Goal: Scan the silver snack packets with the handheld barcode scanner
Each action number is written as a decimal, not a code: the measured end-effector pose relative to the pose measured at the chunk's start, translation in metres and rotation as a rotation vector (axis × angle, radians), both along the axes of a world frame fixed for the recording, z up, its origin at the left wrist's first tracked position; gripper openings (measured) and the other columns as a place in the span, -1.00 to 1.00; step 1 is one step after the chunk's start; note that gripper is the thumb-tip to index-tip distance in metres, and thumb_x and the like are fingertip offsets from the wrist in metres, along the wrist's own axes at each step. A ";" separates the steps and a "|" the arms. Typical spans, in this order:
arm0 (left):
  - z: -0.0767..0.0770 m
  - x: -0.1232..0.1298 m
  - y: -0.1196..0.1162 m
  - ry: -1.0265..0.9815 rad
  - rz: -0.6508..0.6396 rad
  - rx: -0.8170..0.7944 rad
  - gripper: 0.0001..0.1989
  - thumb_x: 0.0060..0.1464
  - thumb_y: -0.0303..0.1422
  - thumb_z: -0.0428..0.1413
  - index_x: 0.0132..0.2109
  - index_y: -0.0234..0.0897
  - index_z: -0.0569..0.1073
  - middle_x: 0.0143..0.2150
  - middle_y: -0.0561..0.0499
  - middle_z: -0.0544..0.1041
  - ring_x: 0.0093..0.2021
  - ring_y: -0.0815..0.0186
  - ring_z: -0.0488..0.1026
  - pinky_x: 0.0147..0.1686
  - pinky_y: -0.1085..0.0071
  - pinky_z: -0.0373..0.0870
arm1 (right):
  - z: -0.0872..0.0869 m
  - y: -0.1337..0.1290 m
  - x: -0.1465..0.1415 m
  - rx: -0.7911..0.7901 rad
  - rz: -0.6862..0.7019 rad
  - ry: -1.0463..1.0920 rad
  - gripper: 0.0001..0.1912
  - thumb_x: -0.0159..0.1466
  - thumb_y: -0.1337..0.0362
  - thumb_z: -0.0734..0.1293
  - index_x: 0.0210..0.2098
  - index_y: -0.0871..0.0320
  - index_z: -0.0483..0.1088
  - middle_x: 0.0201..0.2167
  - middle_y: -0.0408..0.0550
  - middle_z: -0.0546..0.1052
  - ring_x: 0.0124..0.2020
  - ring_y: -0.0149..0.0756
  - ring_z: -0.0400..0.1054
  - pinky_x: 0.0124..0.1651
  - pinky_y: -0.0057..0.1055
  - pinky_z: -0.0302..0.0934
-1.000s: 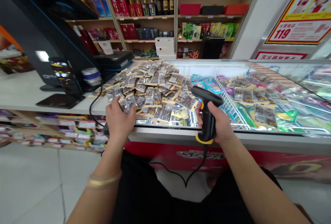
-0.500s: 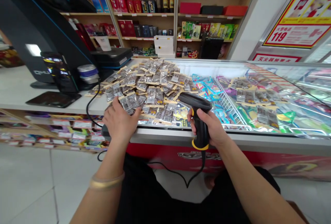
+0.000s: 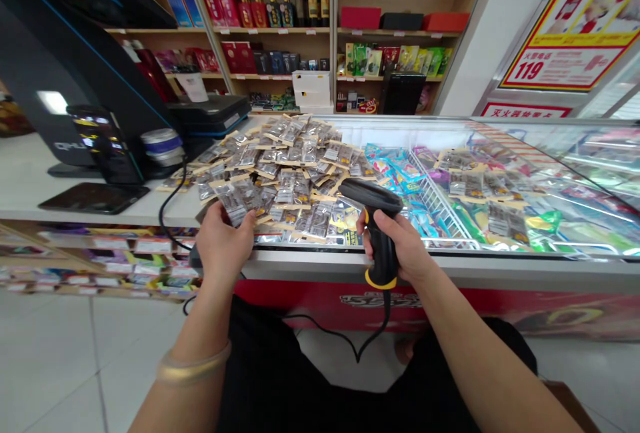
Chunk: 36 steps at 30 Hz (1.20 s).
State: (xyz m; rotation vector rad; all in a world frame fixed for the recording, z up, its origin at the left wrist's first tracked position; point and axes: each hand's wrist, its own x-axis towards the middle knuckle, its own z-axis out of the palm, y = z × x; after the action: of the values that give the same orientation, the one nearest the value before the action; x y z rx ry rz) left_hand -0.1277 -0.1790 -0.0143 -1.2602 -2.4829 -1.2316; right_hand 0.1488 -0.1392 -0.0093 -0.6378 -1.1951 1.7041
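My left hand (image 3: pixel 223 239) grips a small clear snack packet (image 3: pixel 234 201) with a pale edge, between thumb and fingers, at the front left of a big pile of like packets (image 3: pixel 295 153). The fingertips are partly hidden behind the packet. My right hand (image 3: pixel 400 243) is wrapped round the handle of a black barcode scanner (image 3: pixel 383 239) with yellow trim, held upright over the counter's front edge. The scanner's head points left, towards the pile. Its cable hangs down and loops to the left.
At the left stand a dark checkout machine (image 3: pixel 80 73), a phone (image 3: pixel 107 146) and a round tape-like stack (image 3: pixel 163 146). A glass-topped freezer (image 3: pixel 500 256) with a wire basket (image 3: pixel 445 206) and more packets (image 3: pixel 505 219) spreads right. Shelves (image 3: pixel 280 31) hold bottles and boxes behind.
My left hand has closed on the packet and lifted its edge a little from the pile. The right hand still holds the scanner. The whole view has shifted slightly.
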 end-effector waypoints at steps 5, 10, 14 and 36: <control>-0.001 0.022 -0.002 -0.230 -0.122 0.364 -0.64 0.03 -0.20 0.11 -0.05 -0.28 0.38 -0.10 -0.14 0.58 -0.14 0.15 0.56 -0.06 0.20 0.51 | -0.001 0.000 0.000 0.016 0.018 0.004 -0.58 0.11 -0.07 0.45 -0.41 0.19 0.42 -0.49 -0.12 0.47 -0.67 -0.48 0.28 -0.65 -0.53 0.22; 0.003 0.074 0.015 -0.360 -0.472 0.428 -0.69 0.04 -0.21 0.14 -0.09 -0.25 0.34 -0.16 -0.07 0.57 -0.21 0.25 0.55 -0.17 0.30 0.53 | -0.001 -0.002 0.003 0.075 0.046 0.043 -0.60 0.13 -0.06 0.43 -0.38 0.18 0.43 -0.44 -0.10 0.48 -0.65 -0.48 0.29 -0.62 -0.52 0.21; 0.001 0.108 0.032 -0.347 -0.683 0.381 -0.73 0.11 -0.25 0.09 -0.07 -0.25 0.34 -0.15 -0.06 0.56 -0.15 0.26 0.54 -0.08 0.32 0.49 | 0.000 -0.003 0.015 0.133 0.035 0.076 -0.62 0.16 -0.04 0.42 -0.35 0.19 0.43 -0.44 -0.10 0.46 -0.64 -0.49 0.30 -0.60 -0.53 0.21; -0.009 0.114 0.034 0.090 -0.572 0.223 -0.69 0.17 -0.39 0.01 0.06 -0.28 0.37 -0.04 -0.13 0.54 0.00 0.19 0.49 0.02 0.28 0.41 | -0.007 -0.005 0.033 0.104 0.123 0.088 -0.60 0.17 -0.03 0.45 -0.32 0.21 0.43 -0.48 -0.11 0.43 -0.64 -0.48 0.32 -0.60 -0.52 0.24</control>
State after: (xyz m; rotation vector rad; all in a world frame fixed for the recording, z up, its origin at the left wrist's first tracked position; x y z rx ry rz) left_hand -0.0136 -0.1446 -0.0235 -1.9784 -1.9089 -1.4623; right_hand 0.1815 -0.1439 -0.0163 -0.4298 -1.2735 1.7406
